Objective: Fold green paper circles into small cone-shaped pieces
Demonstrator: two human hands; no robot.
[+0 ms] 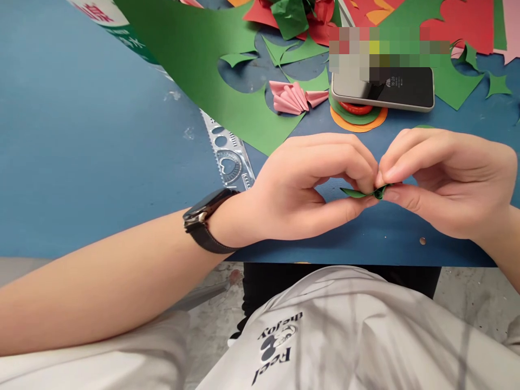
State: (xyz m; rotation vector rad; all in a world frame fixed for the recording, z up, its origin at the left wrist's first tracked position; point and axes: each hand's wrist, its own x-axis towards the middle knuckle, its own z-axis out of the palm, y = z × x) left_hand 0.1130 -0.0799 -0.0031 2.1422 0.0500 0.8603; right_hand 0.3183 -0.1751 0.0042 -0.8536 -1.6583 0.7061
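Observation:
Between my fingertips, just above the table's front edge, is a small piece of green paper (355, 193), curled into a little roll near its middle. My left hand (320, 181) pinches it from the left with thumb and fingers. From the right, my right hand (442, 179) grips the rolled part, its fingertips meeting those of the left. The fingers hide much of the paper. Beyond my hands lies a small bunch of rolled pink paper cones (293, 98).
A phone (402, 89) rests on orange and green paper circles (361, 125) with a red ring (355, 108). A large cut green sheet (195, 65) overlaps a clear stencil ruler (229, 157). Red paper (467, 24) and green scraps (499, 85) lie behind on the blue table (81, 151).

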